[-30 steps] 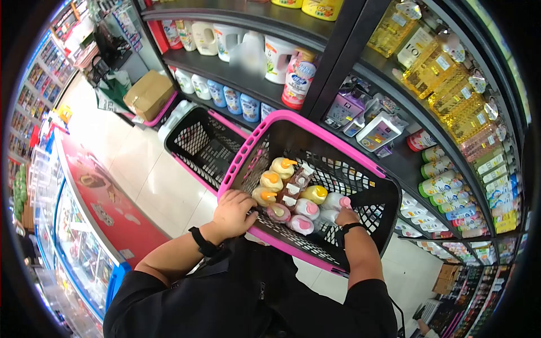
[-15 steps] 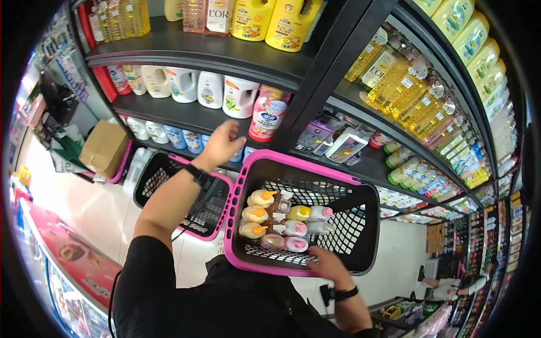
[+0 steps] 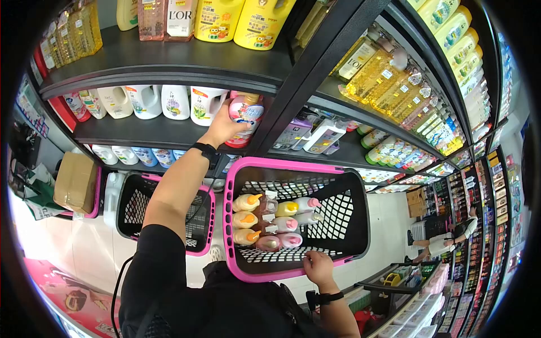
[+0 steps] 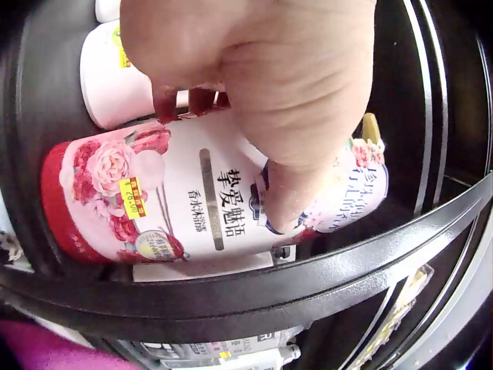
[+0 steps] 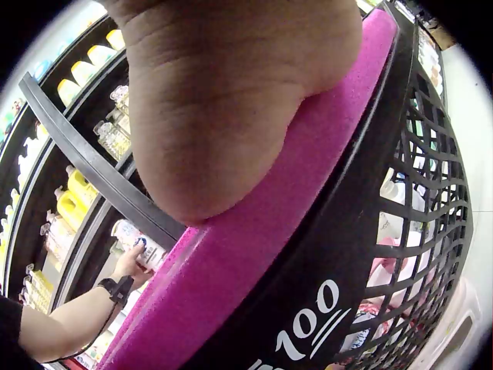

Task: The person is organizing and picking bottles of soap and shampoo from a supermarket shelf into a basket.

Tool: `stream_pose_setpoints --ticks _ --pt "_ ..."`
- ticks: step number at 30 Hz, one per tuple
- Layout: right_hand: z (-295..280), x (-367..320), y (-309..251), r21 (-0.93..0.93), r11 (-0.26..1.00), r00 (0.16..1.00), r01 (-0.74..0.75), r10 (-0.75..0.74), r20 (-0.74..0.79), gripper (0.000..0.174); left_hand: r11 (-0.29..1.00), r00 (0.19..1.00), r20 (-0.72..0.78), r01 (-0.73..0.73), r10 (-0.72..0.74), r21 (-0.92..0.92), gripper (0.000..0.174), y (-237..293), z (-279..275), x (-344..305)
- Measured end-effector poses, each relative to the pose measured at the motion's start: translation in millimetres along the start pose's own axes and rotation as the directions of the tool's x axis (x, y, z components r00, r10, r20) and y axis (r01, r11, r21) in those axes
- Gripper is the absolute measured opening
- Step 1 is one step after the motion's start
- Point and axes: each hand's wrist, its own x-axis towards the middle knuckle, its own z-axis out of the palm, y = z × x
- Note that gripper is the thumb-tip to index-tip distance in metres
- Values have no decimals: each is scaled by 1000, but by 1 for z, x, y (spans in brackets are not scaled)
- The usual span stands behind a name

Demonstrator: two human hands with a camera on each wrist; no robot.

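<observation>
My left hand [image 3: 224, 127] grips a pink and white body wash bottle [image 4: 177, 193] with a red base, on the middle shelf. In the left wrist view the thumb lies across the bottle's front near its neck, the fingers behind it. A yellow price sticker shows on the label. My right hand [image 3: 319, 267] holds the near pink rim of a black shopping basket [image 3: 293, 161]; its fingertips are hidden in the right wrist view. Inside that basket stand pump bottles [image 3: 246, 218] with orange tops, brown bottles [image 3: 266, 209] and several with pink or yellow tops.
A second black basket [image 3: 211, 217] is on the floor to the left, next to a cardboard box [image 3: 76, 181]. White jugs [image 3: 176, 102] line the shelf beside the body wash. A black shelf post [image 3: 315, 73] rises to its right. A person [image 3: 445, 242] is far right.
My left hand left the basket rim and reached up to the shelf, now gripping the body wash bottle. My right hand moved from inside the basket to its near rim. The view shifted.
</observation>
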Motion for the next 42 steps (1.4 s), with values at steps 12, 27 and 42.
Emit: stream_pose_setpoints --ticks 12,27,42 --pt "4 -3 3 -16 1000 999 -10 9 -37 13 990 990 -136 -8 27 143 88 -9 10 -24" --pt "-3 -2 1 -14 1000 998 -8 9 61 18 966 899 -435 -63 -55 -252 75 59 -75 -130" --pt "-146 84 -75 536 742 848 403 -523 88 58 981 972 231 -78 35 180 73 206 11 -273"
